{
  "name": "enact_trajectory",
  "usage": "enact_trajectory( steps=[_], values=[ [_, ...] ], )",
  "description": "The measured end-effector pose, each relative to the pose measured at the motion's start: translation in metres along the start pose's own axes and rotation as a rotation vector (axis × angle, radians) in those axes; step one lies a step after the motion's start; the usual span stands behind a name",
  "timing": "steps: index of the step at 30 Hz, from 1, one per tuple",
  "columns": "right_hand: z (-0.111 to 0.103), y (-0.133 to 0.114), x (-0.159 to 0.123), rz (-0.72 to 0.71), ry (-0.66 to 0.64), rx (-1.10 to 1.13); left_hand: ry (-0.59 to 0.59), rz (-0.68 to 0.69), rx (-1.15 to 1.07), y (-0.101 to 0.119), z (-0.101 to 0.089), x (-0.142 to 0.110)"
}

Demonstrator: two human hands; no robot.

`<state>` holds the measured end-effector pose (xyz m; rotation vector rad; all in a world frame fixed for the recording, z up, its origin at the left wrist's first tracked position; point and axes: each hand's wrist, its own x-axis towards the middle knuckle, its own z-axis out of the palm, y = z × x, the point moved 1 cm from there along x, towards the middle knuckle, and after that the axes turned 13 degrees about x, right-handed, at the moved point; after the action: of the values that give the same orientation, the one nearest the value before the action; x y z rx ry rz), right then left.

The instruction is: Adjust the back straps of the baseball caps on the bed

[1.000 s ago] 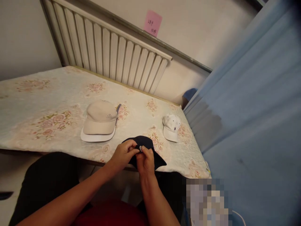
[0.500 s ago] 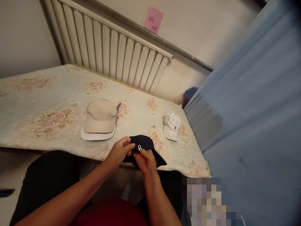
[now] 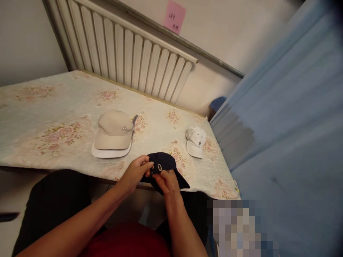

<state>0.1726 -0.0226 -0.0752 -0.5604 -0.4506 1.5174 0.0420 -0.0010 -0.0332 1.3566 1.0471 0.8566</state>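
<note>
A dark navy cap [image 3: 164, 160] is held at the near edge of the bed, its back strap toward me. My left hand [image 3: 138, 170] pinches the strap's left side between thumb and fingers. The strap's small metal buckle [image 3: 160, 167] shows between the two hands. My right hand [image 3: 168, 181] grips the cap from below, its thumb just under the buckle. To the left lies a beige cap [image 3: 115, 128] stacked on another cap, whose white brim [image 3: 111, 153] sticks out beneath. A small white cap [image 3: 195, 141] with a dark logo sits to the right.
The caps lie on a floral bedspread [image 3: 150, 132]. Behind it stands a white radiator [image 3: 131, 53] below a wall with a pink note [image 3: 175, 16]. A blue curtain [image 3: 281, 117] hangs along the right side, with a blue object [image 3: 217, 103] by the wall.
Both hands keep their hold on the navy cap. The right hand's thumb has shifted slightly down from the buckle, and the view has tilted a little.
</note>
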Motion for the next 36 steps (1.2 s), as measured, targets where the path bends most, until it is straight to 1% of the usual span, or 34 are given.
enact_trajectory(
  steps=[5,8,11,17,21,29,33,36],
  values=[
    [0.006,0.001,-0.001,-0.013,-0.020,0.022,-0.002,-0.007,-0.021,-0.001,0.002,-0.002],
    [0.004,0.002,-0.002,-0.020,0.039,0.072,0.004,-0.006,-0.027,-0.003,0.002,-0.001],
    [-0.001,0.004,-0.002,0.003,0.093,0.124,0.004,-0.020,-0.034,-0.004,0.002,-0.001],
    [-0.004,0.006,-0.002,0.017,0.125,0.134,-0.011,-0.025,-0.025,-0.001,0.001,-0.002],
    [-0.005,0.007,-0.001,0.005,0.152,0.116,-0.042,-0.018,-0.003,0.001,0.002,-0.003],
    [-0.007,0.009,-0.001,0.003,0.080,0.163,-0.012,-0.025,0.022,0.002,0.004,-0.002],
    [-0.008,0.009,-0.002,0.007,0.076,0.149,-0.006,-0.030,0.047,0.002,0.005,0.001],
    [-0.009,0.009,-0.002,0.012,0.095,0.113,0.008,-0.034,0.067,0.001,0.005,0.001]
  ],
)
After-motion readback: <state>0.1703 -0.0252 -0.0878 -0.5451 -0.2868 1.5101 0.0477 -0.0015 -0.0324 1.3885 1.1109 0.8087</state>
